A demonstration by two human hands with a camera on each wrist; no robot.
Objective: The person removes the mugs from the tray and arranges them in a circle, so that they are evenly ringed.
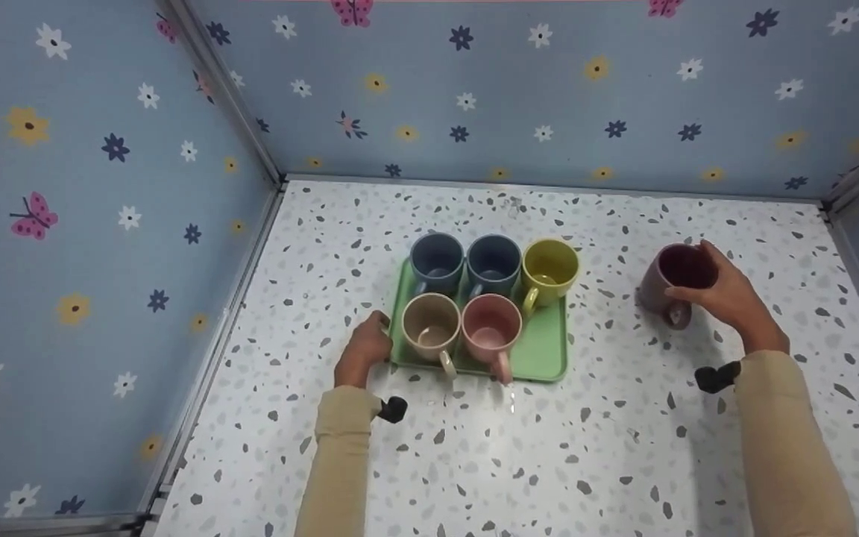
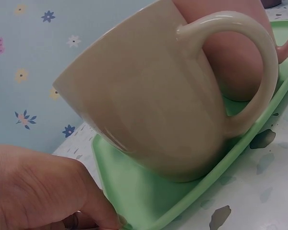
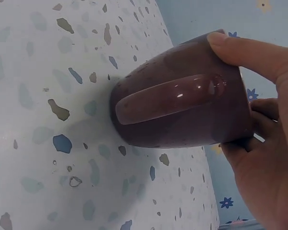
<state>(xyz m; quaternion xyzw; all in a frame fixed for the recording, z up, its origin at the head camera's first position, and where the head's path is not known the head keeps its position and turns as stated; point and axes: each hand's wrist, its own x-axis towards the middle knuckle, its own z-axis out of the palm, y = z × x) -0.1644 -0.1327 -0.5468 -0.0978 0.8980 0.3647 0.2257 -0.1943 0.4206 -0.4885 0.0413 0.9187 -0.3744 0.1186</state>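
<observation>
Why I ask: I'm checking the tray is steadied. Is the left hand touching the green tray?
Touching. The left wrist view shows the left hand with a fingertip pressed on the green tray rim at its corner, beside the beige mug.

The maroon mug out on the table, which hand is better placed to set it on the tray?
Right. The right hand already grips the maroon mug by its rim, and the tray's free corner faces that side. The left hand is across the tray, resting on its left edge.
</observation>
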